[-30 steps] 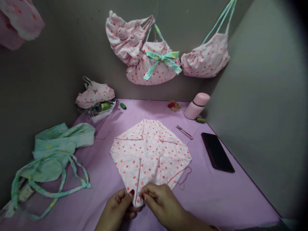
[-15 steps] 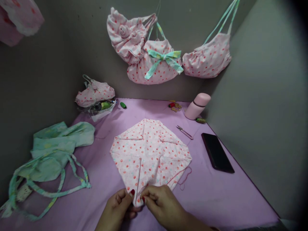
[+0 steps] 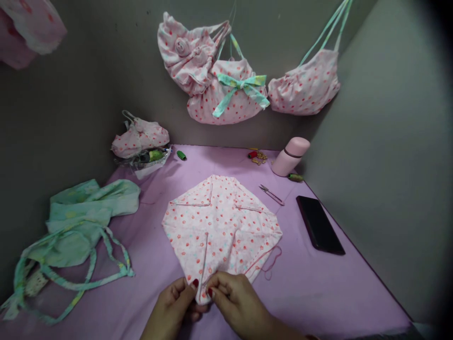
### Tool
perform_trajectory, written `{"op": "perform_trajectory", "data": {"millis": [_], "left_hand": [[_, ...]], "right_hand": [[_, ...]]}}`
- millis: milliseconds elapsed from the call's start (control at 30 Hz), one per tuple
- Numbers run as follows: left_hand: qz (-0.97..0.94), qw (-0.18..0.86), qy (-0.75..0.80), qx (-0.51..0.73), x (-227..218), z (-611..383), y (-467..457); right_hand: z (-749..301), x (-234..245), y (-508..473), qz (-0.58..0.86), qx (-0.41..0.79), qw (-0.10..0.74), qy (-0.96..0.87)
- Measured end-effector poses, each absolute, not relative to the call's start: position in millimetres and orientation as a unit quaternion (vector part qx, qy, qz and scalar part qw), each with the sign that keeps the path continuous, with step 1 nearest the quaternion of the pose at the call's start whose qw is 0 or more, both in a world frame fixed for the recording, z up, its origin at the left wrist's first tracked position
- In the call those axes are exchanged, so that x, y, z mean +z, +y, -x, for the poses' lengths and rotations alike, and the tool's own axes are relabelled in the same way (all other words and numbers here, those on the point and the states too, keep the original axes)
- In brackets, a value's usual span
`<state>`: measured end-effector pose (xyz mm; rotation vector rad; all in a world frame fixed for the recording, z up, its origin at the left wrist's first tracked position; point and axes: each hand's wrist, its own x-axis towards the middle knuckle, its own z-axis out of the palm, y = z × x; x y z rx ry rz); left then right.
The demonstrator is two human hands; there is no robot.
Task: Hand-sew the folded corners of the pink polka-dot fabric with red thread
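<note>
A pink floral cloth with folded-in corners lies flat in front of me. My left hand pinches its near tip, thumb on top and fingers beneath. Just to the right, my right hand is closed in a pinch against the same tip; whatever sits between its thumb and finger is too small to make out. A loose pink thread trails from near the right hand over the cloth's right edge onto the table.
Thread snips, a phone and a pink flask are on the right of the purple-covered table. Mint cloth with straps lies left. A green spool stands at the back; floral pouches hang above.
</note>
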<state>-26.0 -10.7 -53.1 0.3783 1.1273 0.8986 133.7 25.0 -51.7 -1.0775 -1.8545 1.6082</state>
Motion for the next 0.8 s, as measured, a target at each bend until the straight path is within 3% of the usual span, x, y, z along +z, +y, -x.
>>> {"op": "perform_trajectory", "data": {"millis": [800], "left_hand": [[-0.186, 0.741, 0.51, 0.396, -50.7, 23.7, -9.6]], "right_hand": [[-128.2, -30.5, 29.3, 0.395, 0.474, 0.163, -0.77]]}}
